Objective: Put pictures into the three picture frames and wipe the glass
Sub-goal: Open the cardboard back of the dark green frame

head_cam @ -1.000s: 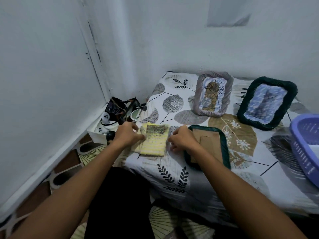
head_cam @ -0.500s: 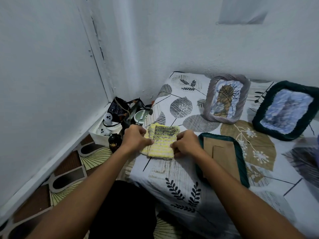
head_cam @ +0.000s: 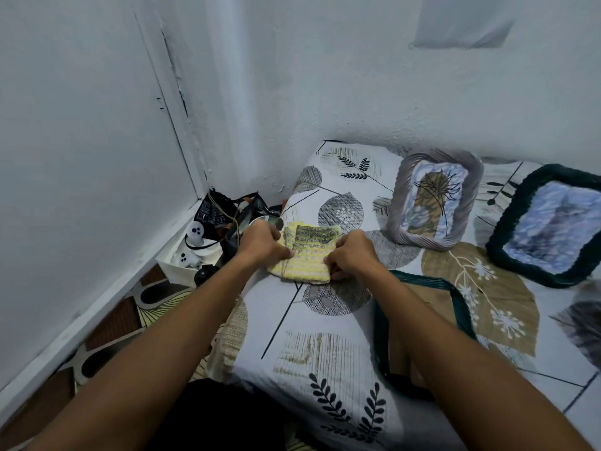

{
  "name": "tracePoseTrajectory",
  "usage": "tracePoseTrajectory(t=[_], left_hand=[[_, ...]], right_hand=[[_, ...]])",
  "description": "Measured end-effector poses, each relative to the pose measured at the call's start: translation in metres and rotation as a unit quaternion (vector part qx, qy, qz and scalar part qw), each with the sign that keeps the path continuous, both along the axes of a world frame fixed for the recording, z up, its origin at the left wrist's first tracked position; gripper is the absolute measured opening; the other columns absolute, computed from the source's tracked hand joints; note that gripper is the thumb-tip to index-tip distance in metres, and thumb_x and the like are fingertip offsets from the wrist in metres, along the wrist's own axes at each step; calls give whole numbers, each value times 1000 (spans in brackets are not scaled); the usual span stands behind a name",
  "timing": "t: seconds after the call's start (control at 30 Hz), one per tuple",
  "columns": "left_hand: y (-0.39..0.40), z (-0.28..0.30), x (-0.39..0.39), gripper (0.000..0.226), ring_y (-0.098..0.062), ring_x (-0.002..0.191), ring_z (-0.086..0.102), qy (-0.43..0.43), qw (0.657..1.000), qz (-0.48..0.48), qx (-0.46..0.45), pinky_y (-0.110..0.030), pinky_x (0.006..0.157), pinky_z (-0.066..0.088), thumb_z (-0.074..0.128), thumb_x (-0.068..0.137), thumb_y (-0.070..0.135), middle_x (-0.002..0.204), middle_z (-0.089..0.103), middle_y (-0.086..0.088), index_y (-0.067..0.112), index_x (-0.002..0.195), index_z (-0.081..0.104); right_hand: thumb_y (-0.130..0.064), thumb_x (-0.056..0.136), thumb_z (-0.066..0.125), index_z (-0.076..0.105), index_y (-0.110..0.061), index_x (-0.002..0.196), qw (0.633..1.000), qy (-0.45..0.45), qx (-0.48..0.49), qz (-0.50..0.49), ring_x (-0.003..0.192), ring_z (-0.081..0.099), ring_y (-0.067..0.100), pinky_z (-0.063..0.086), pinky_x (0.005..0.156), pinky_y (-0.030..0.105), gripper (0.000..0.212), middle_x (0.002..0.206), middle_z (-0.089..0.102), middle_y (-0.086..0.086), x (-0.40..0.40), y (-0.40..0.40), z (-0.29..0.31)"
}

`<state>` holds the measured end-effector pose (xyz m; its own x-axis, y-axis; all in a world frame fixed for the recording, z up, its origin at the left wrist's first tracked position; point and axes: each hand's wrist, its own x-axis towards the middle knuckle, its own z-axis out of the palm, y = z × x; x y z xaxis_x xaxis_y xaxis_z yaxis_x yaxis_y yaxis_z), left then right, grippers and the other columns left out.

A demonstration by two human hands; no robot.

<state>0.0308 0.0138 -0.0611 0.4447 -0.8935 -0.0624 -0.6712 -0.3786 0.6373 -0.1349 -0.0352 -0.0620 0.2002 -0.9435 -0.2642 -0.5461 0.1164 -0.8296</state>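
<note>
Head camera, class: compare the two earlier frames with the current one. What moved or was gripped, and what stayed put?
The view shifted left, so the purple basket left the picture. Both hands, left hand and right hand, kept gripping the yellow cloth by its sides on the bed. The grey frame, the green frame and the face-down frame stayed put.

Rough white plastered walls (head_cam: 325, 76) meeting at a corner, brown patterned floor tiles (head_cam: 110, 323), mattress under leaf-print white sheet (head_cam: 325, 359), dim light
</note>
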Motion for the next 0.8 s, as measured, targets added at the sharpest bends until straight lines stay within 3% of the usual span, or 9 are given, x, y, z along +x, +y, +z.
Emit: tracePoseTrajectory(t=[0.13, 0.27, 0.33, 0.43, 0.6, 0.8], left_hand=[[-8, 0, 1, 34, -20, 79, 57, 0, 1000, 3, 6, -40, 77, 52, 89, 64, 24, 83, 62, -7, 14, 69, 56], [-7, 1, -1, 52, -22, 97, 61, -29, 1000, -1, -6, -29, 76, 46, 88, 64, 32, 111, 67, -10, 8, 106, 69], [0, 7, -9, 53, -18, 97, 60, -63, 997, -9, -47, -27, 76, 43, 86, 66, 36, 114, 67, -7, 11, 110, 70], [11, 17, -31, 44, -19, 95, 63, -70, 991, -32, -111, -29, 79, 47, 84, 68, 37, 108, 70, -6, 12, 104, 73], [29, 20, -85, 37, -13, 80, 60, -19, 985, -115, -125, -24, 70, 43, 83, 72, 29, 93, 69, -5, 9, 101, 72], [37, 6, -135, 33, -16, 70, 61, 9, 986, -158, -56, -27, 67, 49, 80, 76, 29, 80, 68, -4, 10, 101, 70]], right_hand=[[6, 76, 74, 59, 2, 62, 1000, 9, -4, -1, 65, 70, 37, 59, 62, 52, 21, 73, 68, 23, 1, -6, 2], [3, 77, 73, 59, 1, 63, 1000, 6, -11, 1, 61, 69, 36, 59, 61, 52, 20, 68, 66, 21, -9, -3, 6], [2, 75, 74, 59, 2, 63, 1000, -2, -23, -5, 63, 70, 38, 58, 61, 56, 19, 66, 66, 23, -21, -1, 10], [5, 80, 68, 59, -1, 65, 999, -22, -27, -25, 62, 68, 35, 58, 66, 55, 19, 65, 63, 20, -48, 7, 20], [4, 82, 67, 62, 4, 91, 996, -30, -26, -75, 62, 61, 30, 57, 68, 51, 10, 78, 64, 24, -109, 22, 30], [3, 78, 70, 56, -4, 75, 987, 1, -27, -157, 62, 59, 28, 52, 59, 40, 15, 76, 64, 21, -178, 43, 26]])
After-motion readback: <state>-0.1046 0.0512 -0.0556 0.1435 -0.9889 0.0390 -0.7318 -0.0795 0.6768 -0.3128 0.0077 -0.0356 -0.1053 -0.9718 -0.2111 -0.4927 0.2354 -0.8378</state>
